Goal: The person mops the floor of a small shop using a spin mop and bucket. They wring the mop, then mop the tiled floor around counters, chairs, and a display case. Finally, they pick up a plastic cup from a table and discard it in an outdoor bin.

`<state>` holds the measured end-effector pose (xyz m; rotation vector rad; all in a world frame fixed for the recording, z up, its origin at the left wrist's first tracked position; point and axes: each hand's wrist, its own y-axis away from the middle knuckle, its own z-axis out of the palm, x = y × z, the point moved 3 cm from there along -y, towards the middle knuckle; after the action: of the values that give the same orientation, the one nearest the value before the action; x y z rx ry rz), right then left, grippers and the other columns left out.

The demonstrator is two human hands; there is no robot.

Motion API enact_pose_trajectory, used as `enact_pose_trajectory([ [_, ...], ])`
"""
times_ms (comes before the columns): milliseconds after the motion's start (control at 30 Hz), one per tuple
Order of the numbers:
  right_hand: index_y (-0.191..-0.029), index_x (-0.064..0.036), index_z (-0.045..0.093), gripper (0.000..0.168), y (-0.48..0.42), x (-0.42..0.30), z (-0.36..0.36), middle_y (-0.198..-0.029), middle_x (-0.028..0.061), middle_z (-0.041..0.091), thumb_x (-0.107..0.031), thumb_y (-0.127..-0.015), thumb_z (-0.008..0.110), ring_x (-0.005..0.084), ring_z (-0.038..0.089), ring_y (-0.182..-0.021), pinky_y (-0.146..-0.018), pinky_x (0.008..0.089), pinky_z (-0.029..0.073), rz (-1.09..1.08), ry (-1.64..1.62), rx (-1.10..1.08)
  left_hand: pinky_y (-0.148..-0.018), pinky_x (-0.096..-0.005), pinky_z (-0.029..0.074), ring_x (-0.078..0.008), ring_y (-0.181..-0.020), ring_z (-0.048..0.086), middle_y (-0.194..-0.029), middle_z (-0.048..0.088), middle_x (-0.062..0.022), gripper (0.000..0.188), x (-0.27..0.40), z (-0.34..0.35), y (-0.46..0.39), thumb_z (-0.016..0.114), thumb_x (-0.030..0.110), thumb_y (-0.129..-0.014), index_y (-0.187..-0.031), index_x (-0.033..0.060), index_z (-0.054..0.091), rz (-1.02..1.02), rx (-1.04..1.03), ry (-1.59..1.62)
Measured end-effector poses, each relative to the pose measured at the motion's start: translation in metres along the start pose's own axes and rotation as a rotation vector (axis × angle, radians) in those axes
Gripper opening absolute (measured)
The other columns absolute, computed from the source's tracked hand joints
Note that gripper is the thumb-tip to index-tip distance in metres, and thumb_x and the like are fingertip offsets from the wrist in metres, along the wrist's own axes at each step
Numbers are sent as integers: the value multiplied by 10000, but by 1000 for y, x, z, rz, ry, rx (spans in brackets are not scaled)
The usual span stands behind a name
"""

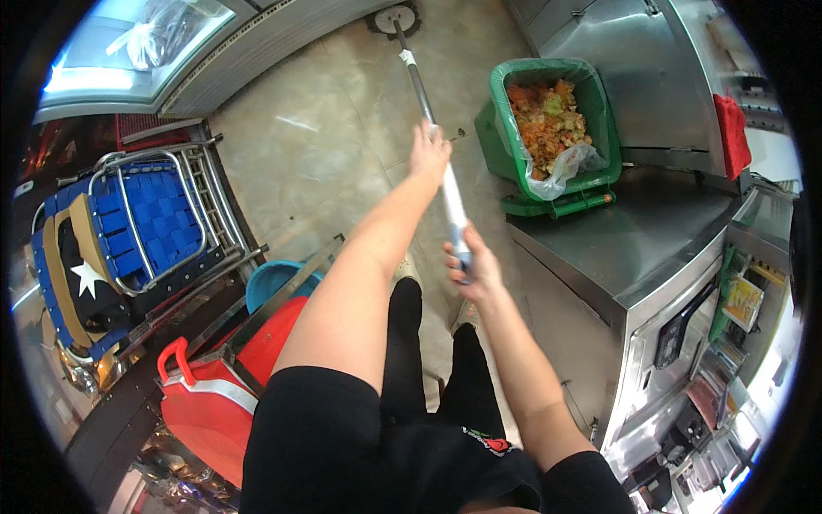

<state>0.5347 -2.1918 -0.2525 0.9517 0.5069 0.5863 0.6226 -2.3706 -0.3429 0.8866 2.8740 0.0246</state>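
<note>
Both my hands are on the long pole of a round-headed mop (416, 90). My left hand (430, 153) is closed around its middle, farther from my body. Nearer to me, my right hand (474, 263) grips the white and grey end of the handle. The pole runs away from me to a pale disc-shaped mop head (394, 19) with a dark fringe, lying on the tiled floor (308, 115) near the base of a glass-fronted cabinet (231, 58). My shoes stand on the floor below my hands.
A green bin (498, 138) with food waste stands at the right, beside steel counters (578, 238). At the left are a folded blue woven chair (154, 218), a light-blue basin (270, 279) and a red plastic container (205, 417).
</note>
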Motion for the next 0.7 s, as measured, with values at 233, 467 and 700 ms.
enact_pose_trajectory([
  [233,-1280,-178,396,429,214,85,-209,-755,67,561,-320,-886,490,106,520,-524,-396,197,411,95,-56,353,-862,-450,370,-331,-1004,483,-1005,563,-133,161,264,-49,171,585,149,-715,-847,92,657,265,-263,290],
  [467,-1296,-164,382,514,544,99,-384,-752,62,563,-362,-849,540,101,527,-529,-387,211,424,313,416,729,-605,-448,480,-334,-677,607,-627,589,-115,232,551,-200,342,669,200,-486,-688,144,569,1030,-643,1255],
  [700,-1296,-147,383,522,261,50,-285,-738,57,540,-375,-853,540,109,495,-482,-340,231,392,214,335,193,-734,-387,459,-278,-822,561,-833,574,-107,232,321,-21,219,672,88,-534,-752,120,599,170,-146,583],
])
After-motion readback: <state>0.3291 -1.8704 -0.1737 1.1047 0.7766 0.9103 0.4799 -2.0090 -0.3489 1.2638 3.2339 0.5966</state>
